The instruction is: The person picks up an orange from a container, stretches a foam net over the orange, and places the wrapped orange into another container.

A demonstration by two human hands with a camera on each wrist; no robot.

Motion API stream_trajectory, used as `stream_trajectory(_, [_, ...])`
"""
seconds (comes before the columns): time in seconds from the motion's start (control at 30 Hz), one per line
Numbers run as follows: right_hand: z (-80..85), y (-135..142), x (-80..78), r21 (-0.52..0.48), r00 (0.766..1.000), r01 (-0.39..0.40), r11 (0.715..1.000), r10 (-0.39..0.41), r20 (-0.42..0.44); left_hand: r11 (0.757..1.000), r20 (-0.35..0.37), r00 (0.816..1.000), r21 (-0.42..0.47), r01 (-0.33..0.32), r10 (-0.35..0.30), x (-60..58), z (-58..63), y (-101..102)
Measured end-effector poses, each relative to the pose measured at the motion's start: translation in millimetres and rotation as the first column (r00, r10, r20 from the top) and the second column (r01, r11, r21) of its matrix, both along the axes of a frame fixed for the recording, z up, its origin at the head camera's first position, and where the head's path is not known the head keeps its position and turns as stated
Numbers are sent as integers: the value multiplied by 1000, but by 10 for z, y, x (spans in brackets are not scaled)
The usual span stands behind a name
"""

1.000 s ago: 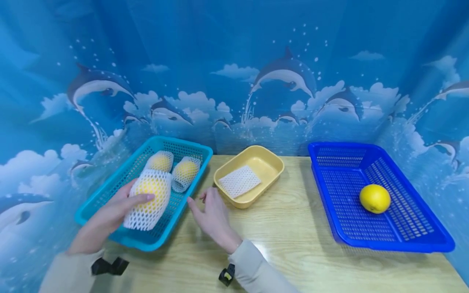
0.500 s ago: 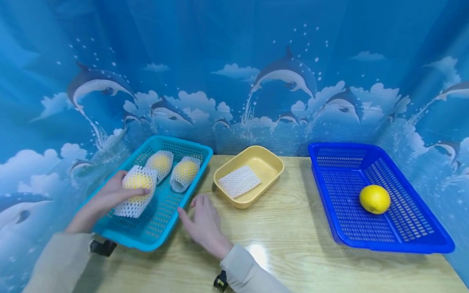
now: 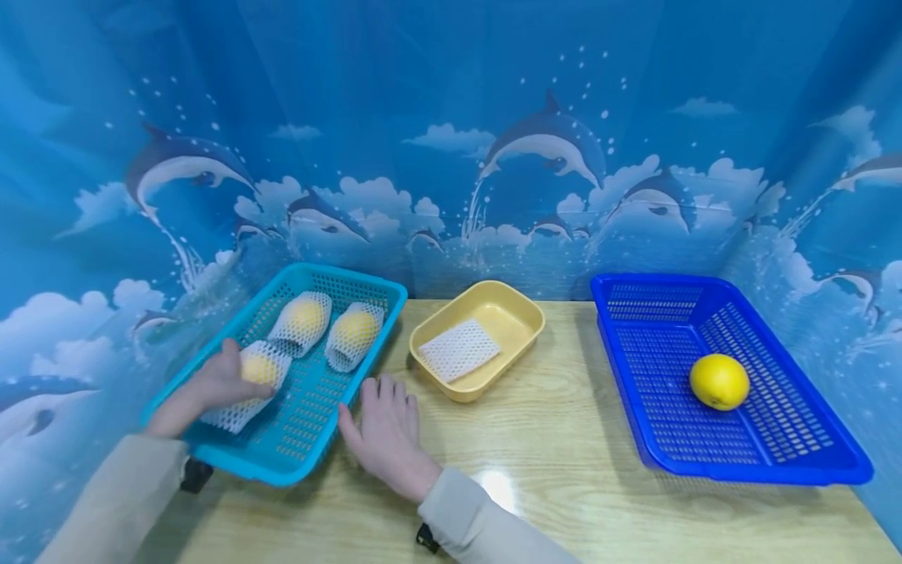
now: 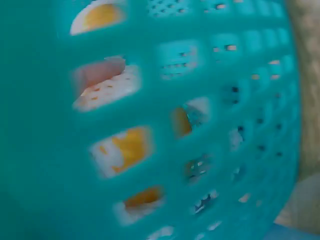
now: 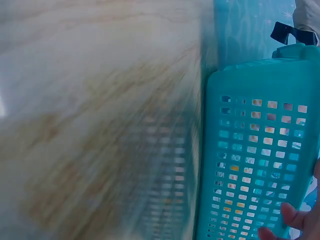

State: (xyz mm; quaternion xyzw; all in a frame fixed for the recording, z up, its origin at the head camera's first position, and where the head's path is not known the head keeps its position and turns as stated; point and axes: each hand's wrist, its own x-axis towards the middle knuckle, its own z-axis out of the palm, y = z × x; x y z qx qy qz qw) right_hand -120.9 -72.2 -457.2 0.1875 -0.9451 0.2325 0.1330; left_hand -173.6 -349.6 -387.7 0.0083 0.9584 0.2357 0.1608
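In the head view my left hand (image 3: 221, 380) holds a lemon-like yellow fruit in a white foam net (image 3: 259, 370) low in the near left part of the teal basket (image 3: 310, 415). The thumb lies across the net. Through the basket's holes, the left wrist view shows a fingertip (image 4: 102, 72) against the netting. Two more netted fruits, one left (image 3: 303, 323) and one right (image 3: 355, 335), lie farther back in this basket. My right hand (image 3: 391, 439) is beside the basket's right side, fingers loosely extended, thumb at the rim. Its fingertips (image 5: 292, 216) show by the basket wall (image 5: 255, 80).
A yellow tray (image 3: 517, 317) holding a flat white foam net (image 3: 460, 350) stands in the middle of the wooden table (image 3: 557, 439). At the right, a blue basket (image 3: 634, 439) holds a bare yellow fruit (image 3: 719, 381). A dolphin-print curtain (image 3: 451, 141) stands behind.
My left hand has lowered the netted fruit toward the near left of the teal basket. My right hand has shifted slightly left to the basket's rim, its fingers now more extended.
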Motion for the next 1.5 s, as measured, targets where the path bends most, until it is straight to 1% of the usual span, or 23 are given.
stream_trajectory(0.17, [9, -10, 7, 54, 1000, 23, 998, -23, 2, 1000, 64, 998, 12, 3, -4, 27, -125, 11])
stream_trajectory(0.27, [18, -6, 13, 70, 1000, 25, 997, -25, 7, 1000, 93, 996, 21, -8, 6, 40, -189, 21])
stream_trajectory(0.43, [28, 9, 16, 69, 1000, 26, 997, -27, 7, 1000, 63, 998, 5, -16, 15, 34, -248, 27])
stream_trajectory(0.57, [39, 14, 20, 62, 999, 31, 998, -32, 11, 1000, 54, 998, -18, -25, 26, 28, -260, 22])
stream_trajectory(0.67, [54, 17, 25, 57, 999, 32, 998, -33, 22, 999, 55, 998, -28, -17, 18, 34, -246, 21])
stream_trajectory(0.77, [71, 22, 26, 56, 999, 31, 998, -33, 33, 999, 52, 999, -37, -3, 5, 42, -210, 33])
stream_trajectory(0.87, [89, 28, 26, 59, 998, 29, 998, -32, 46, 998, 40, 999, -64, -5, 7, 56, -159, 52])
stream_trajectory(1.07, [145, 48, 13, 76, 999, 20, 997, -23, 45, 983, 14, 999, -179, -35, 38, 95, -12, 124])
stream_trajectory(1.2, [201, 84, 4, 88, 999, 3, 996, -8, 52, 973, 13, 999, -227, -45, 50, 128, 84, 185])
stream_trajectory(1.4, [307, 172, 5, 79, 993, -25, 997, 15, 117, 956, 48, 999, -292, -10, 25, 189, 240, 322])
stream_trajectory(1.5, [361, 238, -7, 74, 992, -46, 996, 37, 124, 951, 57, 998, -310, 13, 4, 224, 338, 423])
